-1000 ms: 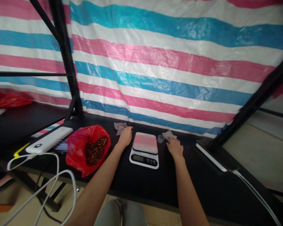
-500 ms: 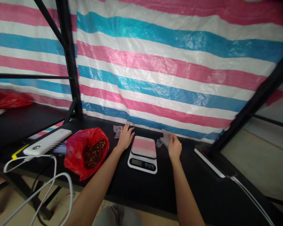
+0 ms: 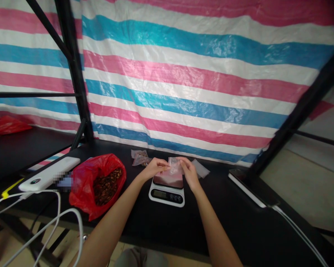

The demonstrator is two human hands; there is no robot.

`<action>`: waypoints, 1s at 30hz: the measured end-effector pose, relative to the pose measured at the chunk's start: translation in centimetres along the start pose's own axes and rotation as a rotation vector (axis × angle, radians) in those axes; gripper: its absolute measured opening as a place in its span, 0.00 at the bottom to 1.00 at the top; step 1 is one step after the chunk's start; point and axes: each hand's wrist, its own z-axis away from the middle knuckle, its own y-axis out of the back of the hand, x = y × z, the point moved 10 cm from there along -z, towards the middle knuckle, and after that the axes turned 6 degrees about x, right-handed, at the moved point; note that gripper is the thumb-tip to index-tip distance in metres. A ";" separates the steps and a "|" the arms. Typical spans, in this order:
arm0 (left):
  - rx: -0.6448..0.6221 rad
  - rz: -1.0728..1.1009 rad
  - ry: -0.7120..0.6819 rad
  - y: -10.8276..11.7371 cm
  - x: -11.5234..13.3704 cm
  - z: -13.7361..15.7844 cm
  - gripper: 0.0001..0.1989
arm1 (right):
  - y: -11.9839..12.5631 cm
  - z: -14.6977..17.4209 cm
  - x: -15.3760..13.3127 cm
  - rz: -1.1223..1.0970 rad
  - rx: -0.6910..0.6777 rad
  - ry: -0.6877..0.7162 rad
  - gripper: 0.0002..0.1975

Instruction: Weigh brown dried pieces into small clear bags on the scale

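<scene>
Above the kitchen scale (image 3: 167,197), a small clear zip bag (image 3: 174,165) is pinched at both sides. My left hand (image 3: 156,167) closes on its left edge, my right hand (image 3: 189,172) on its right edge. The bag covers part of the weighing plate, and the display is too dim to read. Behind my left hand lie small plastic bags (image 3: 140,158) with brown pieces inside. Flat clear bags (image 3: 200,169) rest just beyond my right hand. Left of the scale, a red plastic bag (image 3: 82,185) gapes around many brown nut-like pieces (image 3: 107,187).
A white power bank (image 3: 50,174) with a white cable (image 3: 79,222) is at the left. On the right, a dark-topped white device (image 3: 246,189) trails cables. Black frame posts (image 3: 79,74) and a striped tarp (image 3: 183,92) stand behind the black table (image 3: 161,230).
Both hands have come together over the scale. My right hand has brought a clear bag in from the right, and my left hand has left the small bags at the back.
</scene>
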 end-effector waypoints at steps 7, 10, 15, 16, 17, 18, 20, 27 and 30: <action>0.047 -0.009 0.000 0.5 -0.6 -0.4 0.15 | 2.9 0.3 -1.2 0.169 0.294 0.132 0.23; 0.197 -0.083 -0.067 2.0 0.2 -0.5 0.15 | 4.8 1.4 -3.9 0.341 0.515 0.269 0.27; 0.372 -0.380 -0.230 2.8 3.0 0.4 0.11 | 0.2 0.9 -4.0 0.231 0.102 0.261 0.11; 0.364 -0.437 -0.266 2.3 3.5 0.6 0.10 | -0.8 0.9 -3.3 0.187 0.023 0.224 0.10; 0.344 -0.491 -0.298 1.7 3.9 0.8 0.09 | -1.6 0.9 -2.6 0.150 -0.019 0.183 0.10; 0.321 -0.545 -0.324 1.0 4.2 1.0 0.09 | -2.0 1.0 -1.9 0.123 -0.032 0.143 0.11; 0.285 -0.655 -0.359 -0.1 4.6 1.4 0.08 | -2.4 1.0 -0.8 0.095 -0.018 0.080 0.11; 0.248 -0.798 -0.399 -1.1 5.1 1.8 0.07 | -2.1 1.0 -0.8 0.147 0.004 0.084 0.10; 0.249 -0.790 -0.384 -0.8 4.8 1.6 0.08 | -2.3 1.0 -0.8 0.144 -0.036 0.083 0.12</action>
